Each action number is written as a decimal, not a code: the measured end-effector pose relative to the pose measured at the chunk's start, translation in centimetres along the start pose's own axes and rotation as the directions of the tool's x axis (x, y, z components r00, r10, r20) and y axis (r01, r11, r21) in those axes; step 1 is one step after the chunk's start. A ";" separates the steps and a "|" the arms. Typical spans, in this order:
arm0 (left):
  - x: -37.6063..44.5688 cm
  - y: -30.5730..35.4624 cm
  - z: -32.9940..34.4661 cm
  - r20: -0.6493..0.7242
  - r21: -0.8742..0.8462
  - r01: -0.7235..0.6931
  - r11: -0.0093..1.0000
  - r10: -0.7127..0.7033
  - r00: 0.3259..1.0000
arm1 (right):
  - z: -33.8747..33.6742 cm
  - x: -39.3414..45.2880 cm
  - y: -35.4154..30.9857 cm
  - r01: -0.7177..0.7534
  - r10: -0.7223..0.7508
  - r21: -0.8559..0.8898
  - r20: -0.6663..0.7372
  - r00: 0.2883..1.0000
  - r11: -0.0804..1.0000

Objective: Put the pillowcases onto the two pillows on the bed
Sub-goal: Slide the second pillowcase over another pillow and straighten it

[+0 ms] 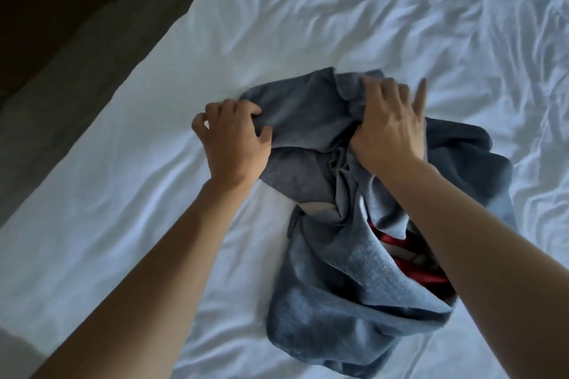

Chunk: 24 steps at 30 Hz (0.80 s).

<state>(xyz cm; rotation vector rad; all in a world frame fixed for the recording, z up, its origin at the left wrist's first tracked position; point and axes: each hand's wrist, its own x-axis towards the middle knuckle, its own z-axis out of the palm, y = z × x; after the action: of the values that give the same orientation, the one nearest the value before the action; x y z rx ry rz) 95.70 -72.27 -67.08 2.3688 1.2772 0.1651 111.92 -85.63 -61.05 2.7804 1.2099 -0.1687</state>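
Two hands at work: left hand [234, 138] and right hand [389, 123] each clutch the pillowcase [323, 280] on the bed [338, 24]; step, probably finding the opening; next, spread it.

The bed [338, 15] fills most of the view, its sheet rumpled. The pillowcase [338, 271] lies bunched on the bed, near its middle and toward the near side. The left hand [234, 138] grips the pillowcase's far left edge; the right hand [391, 126] grips its far end, to the right of the left hand. A pillow [412, 258] sits partly inside the pillowcase (only a sliver shows, under the right forearm). The floor [61, 55] lies left of the bed.
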 end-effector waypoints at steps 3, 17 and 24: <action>0.3 1.2 0.4 0.034 -0.048 -0.046 0.998 0.048 0.998 | 0.0 -0.3 -3.5 0.289 -0.289 0.085 -0.009 0.957 0.954; -4.1 0.7 -0.3 0.004 -0.318 0.024 0.948 -0.024 1.000 | 1.1 1.4 -2.6 -0.055 0.057 0.022 -0.067 0.996 0.998; -4.5 5.6 1.1 0.169 -0.258 -0.117 0.959 0.164 0.972 | 0.8 1.5 -2.2 -0.072 0.075 0.044 -0.072 0.995 0.996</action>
<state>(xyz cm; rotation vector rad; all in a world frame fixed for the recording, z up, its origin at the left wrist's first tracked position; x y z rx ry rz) 97.77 -78.96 -65.22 2.2013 0.9416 0.1310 111.25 -83.19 -62.15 2.8855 1.1294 -0.0875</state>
